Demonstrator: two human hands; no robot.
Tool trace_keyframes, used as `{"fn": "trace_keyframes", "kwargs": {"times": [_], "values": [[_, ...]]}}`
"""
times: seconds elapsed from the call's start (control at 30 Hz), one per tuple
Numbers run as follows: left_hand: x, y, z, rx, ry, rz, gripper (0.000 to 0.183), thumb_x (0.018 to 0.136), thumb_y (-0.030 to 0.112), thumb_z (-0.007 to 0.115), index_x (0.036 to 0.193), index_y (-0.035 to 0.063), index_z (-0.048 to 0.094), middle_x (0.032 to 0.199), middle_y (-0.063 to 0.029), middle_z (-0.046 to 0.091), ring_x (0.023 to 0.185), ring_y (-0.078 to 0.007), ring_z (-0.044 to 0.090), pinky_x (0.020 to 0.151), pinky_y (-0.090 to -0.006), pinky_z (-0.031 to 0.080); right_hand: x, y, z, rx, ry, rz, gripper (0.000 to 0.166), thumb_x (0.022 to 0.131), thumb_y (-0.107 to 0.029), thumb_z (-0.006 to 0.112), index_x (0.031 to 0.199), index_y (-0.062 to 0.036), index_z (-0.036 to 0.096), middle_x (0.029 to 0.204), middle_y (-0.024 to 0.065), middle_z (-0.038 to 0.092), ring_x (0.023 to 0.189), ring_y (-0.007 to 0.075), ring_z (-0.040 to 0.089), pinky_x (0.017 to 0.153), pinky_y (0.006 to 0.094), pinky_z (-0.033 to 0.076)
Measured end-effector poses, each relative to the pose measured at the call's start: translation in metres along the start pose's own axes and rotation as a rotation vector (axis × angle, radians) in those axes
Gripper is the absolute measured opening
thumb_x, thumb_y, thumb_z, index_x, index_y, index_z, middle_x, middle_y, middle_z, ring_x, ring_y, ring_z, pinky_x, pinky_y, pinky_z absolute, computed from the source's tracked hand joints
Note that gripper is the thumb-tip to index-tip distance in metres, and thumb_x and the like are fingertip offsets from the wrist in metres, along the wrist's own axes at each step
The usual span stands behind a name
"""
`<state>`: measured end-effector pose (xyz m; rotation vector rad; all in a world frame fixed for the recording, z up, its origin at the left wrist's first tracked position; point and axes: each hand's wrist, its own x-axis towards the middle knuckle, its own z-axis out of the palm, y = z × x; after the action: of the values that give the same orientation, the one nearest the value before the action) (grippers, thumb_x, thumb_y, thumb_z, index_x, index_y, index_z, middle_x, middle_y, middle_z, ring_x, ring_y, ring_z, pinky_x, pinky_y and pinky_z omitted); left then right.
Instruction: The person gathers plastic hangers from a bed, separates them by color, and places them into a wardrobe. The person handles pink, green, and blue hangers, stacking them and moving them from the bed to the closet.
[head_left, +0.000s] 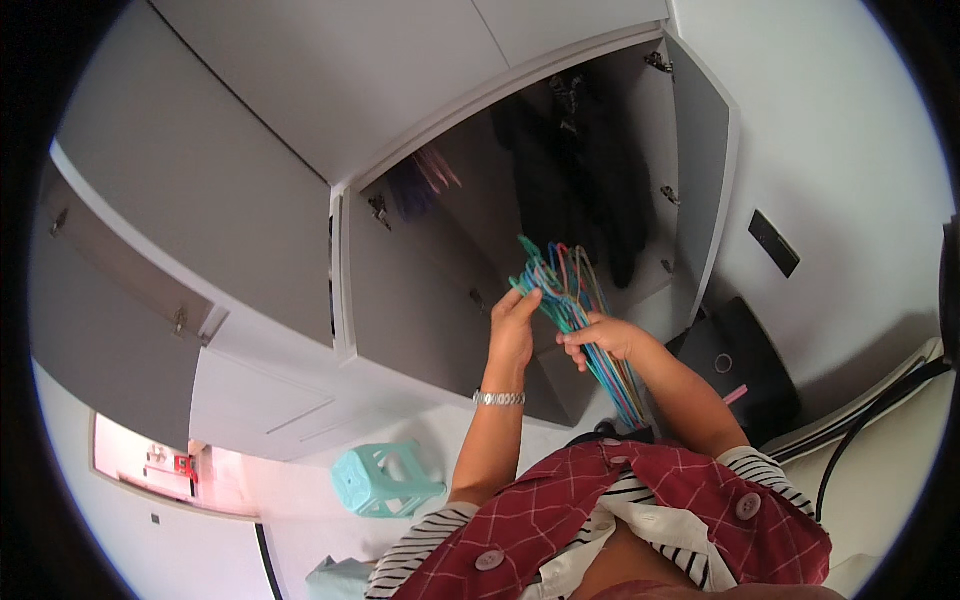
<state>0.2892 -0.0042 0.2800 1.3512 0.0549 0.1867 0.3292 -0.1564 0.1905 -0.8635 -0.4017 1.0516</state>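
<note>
A bunch of thin clothes hangers (589, 330) in green, blue, pink and brownish tones is held together in front of the open wardrobe. My right hand (604, 337) grips the bunch around its middle. At the hook end, my left hand (516, 311) pinches a green hanger between thumb and fingers; a metal-banded watch is on that wrist. Behind the hangers, dark garments (585, 172) hang inside the wardrobe (472, 217). More pinkish hangers (437, 166) hang at its upper left, beside something bluish.
An opened grey wardrobe door (705, 150) stands at the right. A turquoise plastic stool (386, 480) is on the floor at lower left. Right of me are a black surface (742, 360) with a pink object on it and a cream upholstered edge (885, 442). A wall switch panel (774, 243) is nearby.
</note>
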Motion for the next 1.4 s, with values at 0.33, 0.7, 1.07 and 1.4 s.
{"fn": "trace_keyframes", "kwargs": {"times": [0.33, 0.7, 1.07, 1.4], "values": [[0.018, 0.029, -0.033, 0.588, 0.133, 0.448, 0.038, 0.081, 0.026, 0.061, 0.109, 0.0011, 0.058, 0.113, -0.0127, 0.057, 0.106, -0.0228, 0.053, 0.091, -0.0323, 0.039, 0.008, -0.021, -0.017, 0.0, -0.139, 0.03, 0.028, 0.082, -0.015, 0.061, 0.101, 0.0022, 0.05, 0.07, 0.0048, 0.054, 0.059, 0.0147, 0.057, 0.055, 0.0318, 0.051], [0.088, 0.009, -0.047, 0.267, -0.491, 0.038, 0.035, 0.085, 0.029, 0.055, 0.097, -0.0026, 0.063, 0.091, -0.0133, 0.065, 0.087, -0.019, 0.061, 0.079, -0.029, 0.046, 0.018, -0.031, -0.007, -0.139, -0.238, 0.199, 0.057, 0.074, -0.018, 0.069, 0.12, 0.002, 0.043, 0.077, 0.0081, 0.054, 0.064, 0.0177, 0.058, 0.059, 0.0319, 0.048], [0.152, -0.025, -0.048, 0.275, -0.256, -0.042, 0.03, 0.078, 0.009, 0.04, 0.091, -0.0058, 0.063, 0.089, -0.0159, 0.065, 0.085, -0.0215, 0.06, 0.08, -0.031, 0.045, 0.072, -0.045, -0.065, 0.111, -0.224, 0.203, 0.046, 0.078, -0.028, 0.066, 0.112, -0.0008, 0.05, 0.082, 0.0072, 0.059, 0.068, 0.0182, 0.06, 0.061, 0.0335, 0.052], [0.192, -0.007, -0.036, 0.69, -0.334, 0.342, 0.021, 0.077, 0.016, 0.065, 0.09, 0.0, 0.064, 0.092, -0.0097, 0.062, 0.088, -0.0176, 0.057, 0.078, -0.0299, 0.044, 0.141, -0.092, -0.102, 0.021, -0.089, 0.477, 0.03, 0.078, -0.029, 0.066, 0.089, -0.003, 0.057, 0.071, 0.0076, 0.06, 0.06, 0.0191, 0.061, 0.055, 0.0348, 0.054]]}}
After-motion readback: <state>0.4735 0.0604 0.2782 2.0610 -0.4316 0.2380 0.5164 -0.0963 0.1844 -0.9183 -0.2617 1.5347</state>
